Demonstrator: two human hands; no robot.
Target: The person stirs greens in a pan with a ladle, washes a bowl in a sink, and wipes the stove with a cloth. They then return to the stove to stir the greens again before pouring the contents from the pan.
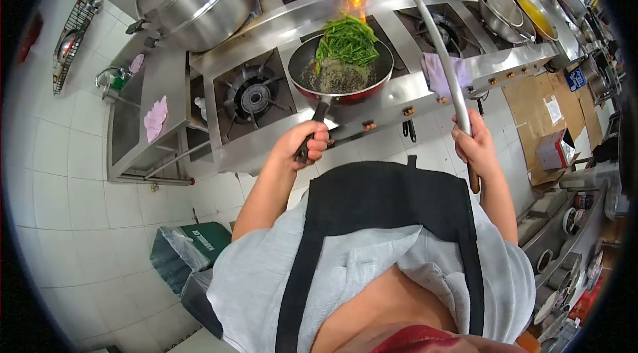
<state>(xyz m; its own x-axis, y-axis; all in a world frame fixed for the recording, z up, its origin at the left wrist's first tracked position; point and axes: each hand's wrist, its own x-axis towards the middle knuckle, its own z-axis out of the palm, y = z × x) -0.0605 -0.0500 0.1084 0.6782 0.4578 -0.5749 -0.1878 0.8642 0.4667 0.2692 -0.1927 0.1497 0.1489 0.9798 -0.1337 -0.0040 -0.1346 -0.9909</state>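
Note:
My left hand (302, 143) is wrapped round the black handle of a frying pan (300, 78), dark inside with a red outer side. Chopped green vegetables (347, 44) are heaped at the pan's far side, and liquid or bubbles show on its near part. Flames (353, 2) rise just behind the pan. In my right hand (476, 142) is the long handle of a metal ladle (435, 27). Its bowl is up at the back of the stove, to the right of the pan and apart from it.
A bare burner (255, 96) lies left of the pan, another burner (440, 30) to the right. A large steel pot (193, 4) stands at back left. Strainers (502, 10) sit at the right. A lilac cloth (445, 74) hangs on the stove front; a green bin (199, 243) stands lower left.

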